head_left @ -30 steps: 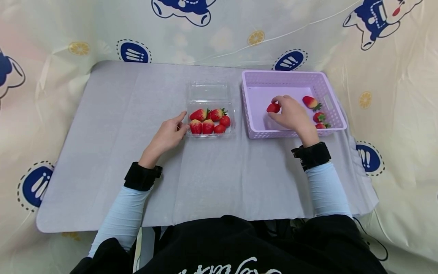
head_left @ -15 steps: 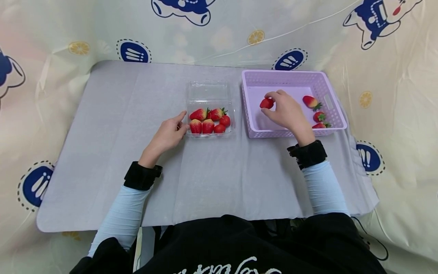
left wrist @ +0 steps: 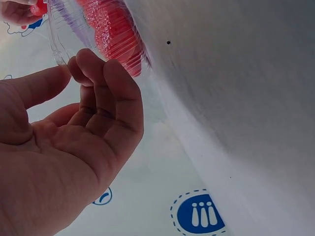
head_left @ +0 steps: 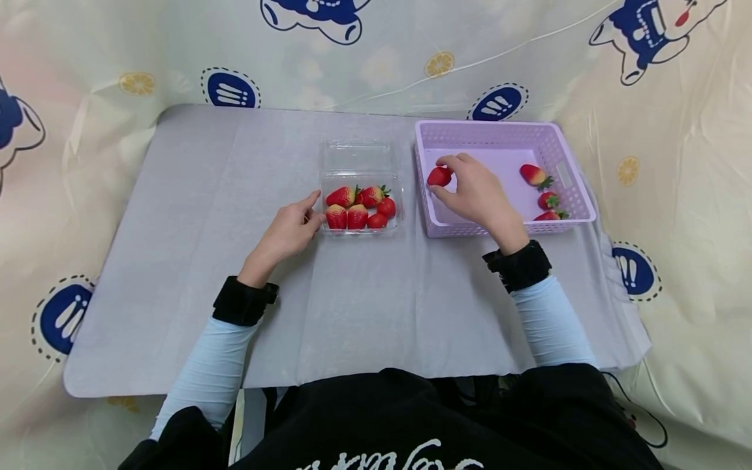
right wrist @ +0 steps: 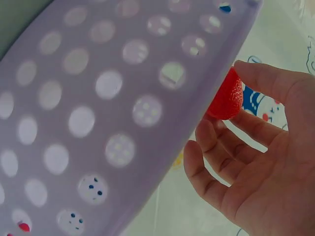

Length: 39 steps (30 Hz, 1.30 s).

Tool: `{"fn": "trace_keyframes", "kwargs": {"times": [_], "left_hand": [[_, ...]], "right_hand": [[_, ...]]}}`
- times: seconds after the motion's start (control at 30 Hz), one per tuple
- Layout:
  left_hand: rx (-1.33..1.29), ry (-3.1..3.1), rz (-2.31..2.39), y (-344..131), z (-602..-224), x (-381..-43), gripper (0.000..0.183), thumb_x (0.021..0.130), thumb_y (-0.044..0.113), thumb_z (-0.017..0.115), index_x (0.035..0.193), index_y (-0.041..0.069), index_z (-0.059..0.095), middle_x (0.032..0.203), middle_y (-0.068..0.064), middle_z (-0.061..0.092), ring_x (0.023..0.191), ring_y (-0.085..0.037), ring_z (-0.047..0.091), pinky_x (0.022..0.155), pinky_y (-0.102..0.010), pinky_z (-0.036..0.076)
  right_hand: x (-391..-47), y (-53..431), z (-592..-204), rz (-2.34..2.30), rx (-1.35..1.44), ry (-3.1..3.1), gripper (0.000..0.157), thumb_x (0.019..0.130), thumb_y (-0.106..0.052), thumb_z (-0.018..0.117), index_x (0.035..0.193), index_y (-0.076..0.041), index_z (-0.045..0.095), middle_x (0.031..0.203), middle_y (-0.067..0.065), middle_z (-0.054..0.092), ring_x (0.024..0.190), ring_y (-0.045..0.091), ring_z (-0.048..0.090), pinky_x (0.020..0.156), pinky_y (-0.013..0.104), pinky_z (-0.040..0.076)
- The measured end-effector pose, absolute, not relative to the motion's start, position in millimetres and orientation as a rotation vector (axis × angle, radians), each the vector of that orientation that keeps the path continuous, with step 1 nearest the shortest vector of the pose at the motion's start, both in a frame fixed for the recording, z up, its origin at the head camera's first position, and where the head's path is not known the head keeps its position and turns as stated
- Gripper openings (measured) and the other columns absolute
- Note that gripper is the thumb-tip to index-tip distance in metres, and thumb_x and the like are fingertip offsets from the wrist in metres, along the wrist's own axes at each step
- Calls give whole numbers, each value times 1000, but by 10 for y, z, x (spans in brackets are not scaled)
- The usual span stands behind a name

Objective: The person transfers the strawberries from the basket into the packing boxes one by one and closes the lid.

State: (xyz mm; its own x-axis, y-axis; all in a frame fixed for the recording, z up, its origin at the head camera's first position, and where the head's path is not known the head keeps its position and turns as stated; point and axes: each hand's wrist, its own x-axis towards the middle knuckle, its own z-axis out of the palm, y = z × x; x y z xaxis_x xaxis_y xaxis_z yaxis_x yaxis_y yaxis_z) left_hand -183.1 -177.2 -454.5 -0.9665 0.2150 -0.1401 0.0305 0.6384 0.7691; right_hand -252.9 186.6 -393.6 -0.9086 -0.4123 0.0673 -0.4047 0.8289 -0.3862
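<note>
A red strawberry (head_left: 438, 176) is pinched between the thumb and fingers of my right hand (head_left: 478, 192), over the left part of the lilac basket (head_left: 427, 219). The right wrist view shows this strawberry (right wrist: 228, 96) just past the basket's perforated wall (right wrist: 93, 69). My left hand (head_left: 288, 230) pinches the left rim of a clear plastic box (head_left: 360, 158), its thumb and fingertips meeting at the edge in the left wrist view. The box's lid stands open at the back, and several strawberries (head_left: 356, 217) lie inside in rows.
On the basket's right side lie 3 strawberries (head_left: 533, 174) with green leaves. Box and basket stand apart on a grey cloth-covered table (head_left: 235, 163). A patterned curtain (head_left: 376, 72) hangs close behind and beside the table.
My right hand has carried the strawberry leftward and slightly up, from the basket's middle to near its left wall. The left hand and the box have stayed in place.
</note>
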Motion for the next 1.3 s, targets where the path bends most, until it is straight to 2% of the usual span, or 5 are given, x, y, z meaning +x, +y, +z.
{"fn": "trace_keyframes", "kwargs": {"times": [0.2, 0.43, 0.77, 1.07, 1.3], "left_hand": [[202, 2631, 1233, -1777, -4537, -1833, 64, 110, 17, 57, 165, 2, 29, 84, -13, 55, 70, -27, 50, 61, -33, 43], [205, 2636, 1236, -1784, -4540, -1839, 63, 109, 16, 57, 165, 2, 30, 83, -13, 55, 70, -27, 50, 61, -33, 43], [207, 2631, 1235, -1793, -4537, -1853, 63, 109, 16, 57, 165, 1, 31, 83, -13, 56, 70, -27, 50, 61, -33, 43], [219, 2640, 1232, -1798, -4522, -1871, 62, 109, 16, 57, 164, 1, 31, 83, -12, 55, 69, -27, 49, 60, -33, 42], [216, 2633, 1233, -1795, -4517, -1871, 63, 109, 16, 57, 165, 1, 31, 83, -13, 56, 69, -27, 49, 60, -33, 43]], "right_hand": [[-2502, 1734, -3970, -646, -753, 2975, 48, 97, -26, 76, 137, -3, 62, 127, 17, 65, 110, 35, 61, 95, 50, 53], [-2473, 1608, -3977, -633, -844, 3005, 42, 95, -25, 78, 130, -6, 66, 122, 14, 67, 109, 32, 59, 91, 51, 48], [-2453, 1425, -4064, -571, -961, 3008, 44, 92, -24, 81, 130, -6, 68, 122, 16, 69, 112, 35, 55, 88, 50, 46], [-2392, 1188, -4139, -548, -979, 2924, 46, 94, -25, 79, 135, -8, 67, 130, 14, 67, 118, 31, 52, 93, 52, 39], [-2355, 1016, -4234, -523, -1044, 2876, 49, 93, -26, 81, 137, -9, 66, 134, 14, 67, 118, 31, 52, 93, 48, 41]]}}
